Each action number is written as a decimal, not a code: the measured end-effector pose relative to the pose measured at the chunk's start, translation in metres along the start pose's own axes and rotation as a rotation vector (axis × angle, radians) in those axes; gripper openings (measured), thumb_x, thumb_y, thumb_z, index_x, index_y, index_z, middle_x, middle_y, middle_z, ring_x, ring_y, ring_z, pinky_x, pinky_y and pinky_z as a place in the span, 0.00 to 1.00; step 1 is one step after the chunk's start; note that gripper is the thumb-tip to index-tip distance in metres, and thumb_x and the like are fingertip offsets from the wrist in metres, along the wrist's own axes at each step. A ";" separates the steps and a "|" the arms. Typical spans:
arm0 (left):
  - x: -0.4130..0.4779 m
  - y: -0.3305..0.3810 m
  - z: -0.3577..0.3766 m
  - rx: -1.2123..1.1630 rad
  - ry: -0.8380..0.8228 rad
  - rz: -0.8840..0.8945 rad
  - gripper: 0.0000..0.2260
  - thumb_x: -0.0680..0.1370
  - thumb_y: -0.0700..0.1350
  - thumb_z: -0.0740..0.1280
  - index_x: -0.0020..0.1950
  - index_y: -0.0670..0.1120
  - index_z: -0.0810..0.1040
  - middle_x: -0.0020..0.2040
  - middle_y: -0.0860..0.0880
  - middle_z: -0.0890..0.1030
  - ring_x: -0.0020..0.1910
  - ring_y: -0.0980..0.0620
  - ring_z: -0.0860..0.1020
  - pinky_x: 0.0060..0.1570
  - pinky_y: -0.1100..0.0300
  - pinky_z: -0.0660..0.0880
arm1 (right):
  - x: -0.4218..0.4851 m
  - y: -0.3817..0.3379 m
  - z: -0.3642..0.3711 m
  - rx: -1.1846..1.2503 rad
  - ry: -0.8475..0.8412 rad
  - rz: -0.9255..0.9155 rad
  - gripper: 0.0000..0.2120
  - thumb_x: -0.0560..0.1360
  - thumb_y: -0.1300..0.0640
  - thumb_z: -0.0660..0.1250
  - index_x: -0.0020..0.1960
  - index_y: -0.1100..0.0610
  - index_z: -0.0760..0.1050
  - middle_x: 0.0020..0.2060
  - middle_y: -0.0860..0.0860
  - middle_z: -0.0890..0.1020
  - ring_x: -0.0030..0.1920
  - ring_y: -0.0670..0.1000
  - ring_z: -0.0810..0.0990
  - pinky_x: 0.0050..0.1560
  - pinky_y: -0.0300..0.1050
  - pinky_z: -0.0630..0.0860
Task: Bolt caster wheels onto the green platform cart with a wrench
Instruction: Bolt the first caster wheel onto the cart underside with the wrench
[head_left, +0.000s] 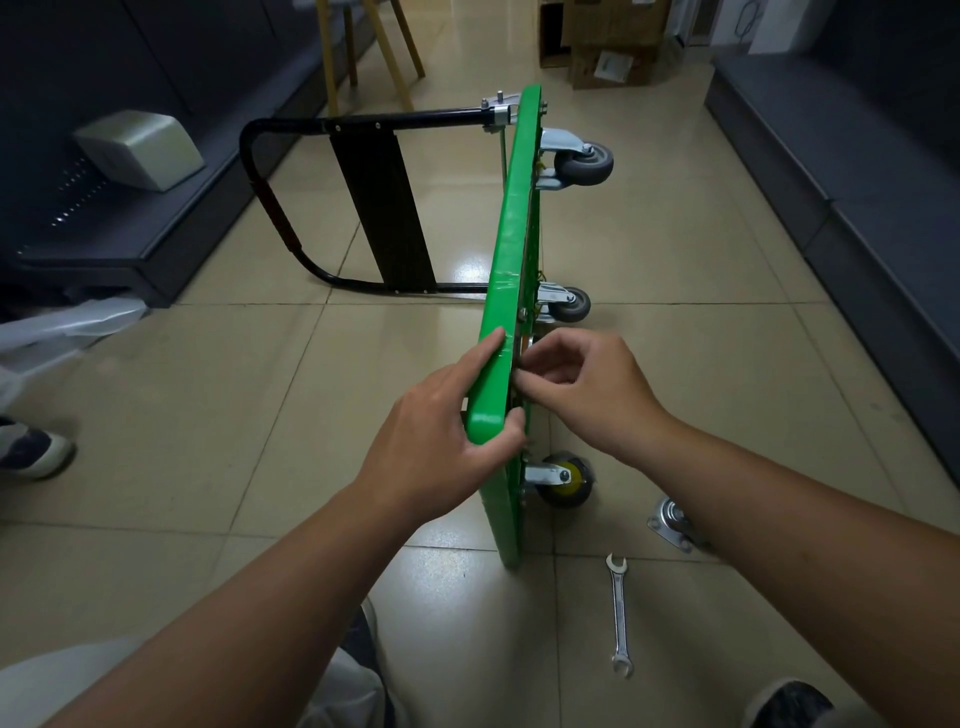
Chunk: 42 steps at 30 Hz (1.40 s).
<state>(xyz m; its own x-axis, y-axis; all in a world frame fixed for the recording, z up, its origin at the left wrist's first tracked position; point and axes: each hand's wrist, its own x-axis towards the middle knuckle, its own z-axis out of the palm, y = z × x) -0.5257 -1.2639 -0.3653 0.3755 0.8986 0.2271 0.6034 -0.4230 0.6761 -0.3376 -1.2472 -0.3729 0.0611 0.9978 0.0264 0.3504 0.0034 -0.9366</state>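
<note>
The green platform cart (511, 234) stands on its long edge on the tiled floor, underside facing right. Three caster wheels are fixed to that underside: a far grey one (584, 162), a middle grey one (569, 304) and a near one with a yellow hub (566, 479). My left hand (447, 415) grips the cart's near top corner. Against the underside just right of that corner, my right hand (587, 389) pinches something small that is hidden by the fingers. A loose caster (672, 522) lies on the floor, partly behind my right forearm. The double-ended wrench (619, 613) lies flat nearby.
The cart's black folding handle (311, 208) lies out to the left. A dark low shelf with a grey box (140, 148) runs along the left, another dark shelf (841, 197) along the right. Cardboard boxes (602, 41) and wooden chair legs (374, 47) stand behind. Someone's shoe (31, 449) sits at left.
</note>
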 end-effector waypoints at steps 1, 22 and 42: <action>0.000 0.000 0.000 -0.007 -0.003 -0.003 0.33 0.76 0.58 0.66 0.80 0.60 0.62 0.60 0.54 0.80 0.49 0.53 0.81 0.46 0.51 0.82 | 0.001 0.000 0.000 0.035 0.010 0.010 0.03 0.73 0.57 0.76 0.46 0.54 0.84 0.40 0.49 0.86 0.42 0.50 0.86 0.50 0.55 0.84; 0.000 0.001 -0.002 -0.014 0.022 -0.001 0.35 0.74 0.58 0.67 0.81 0.59 0.62 0.58 0.53 0.84 0.44 0.57 0.84 0.45 0.53 0.83 | -0.001 -0.001 -0.002 0.129 -0.077 0.136 0.09 0.72 0.63 0.76 0.51 0.60 0.81 0.41 0.56 0.86 0.42 0.55 0.87 0.47 0.54 0.85; 0.000 0.000 -0.002 -0.010 0.019 -0.010 0.35 0.73 0.59 0.66 0.81 0.61 0.61 0.57 0.52 0.84 0.45 0.54 0.84 0.45 0.52 0.83 | 0.003 0.003 -0.002 0.118 -0.059 0.061 0.07 0.73 0.64 0.76 0.50 0.60 0.82 0.41 0.55 0.86 0.42 0.54 0.87 0.47 0.53 0.85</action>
<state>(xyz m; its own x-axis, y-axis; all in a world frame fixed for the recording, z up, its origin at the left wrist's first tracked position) -0.5269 -1.2634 -0.3642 0.3561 0.9050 0.2328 0.6001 -0.4124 0.6854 -0.3343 -1.2448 -0.3753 0.0230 0.9985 -0.0488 0.2351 -0.0528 -0.9705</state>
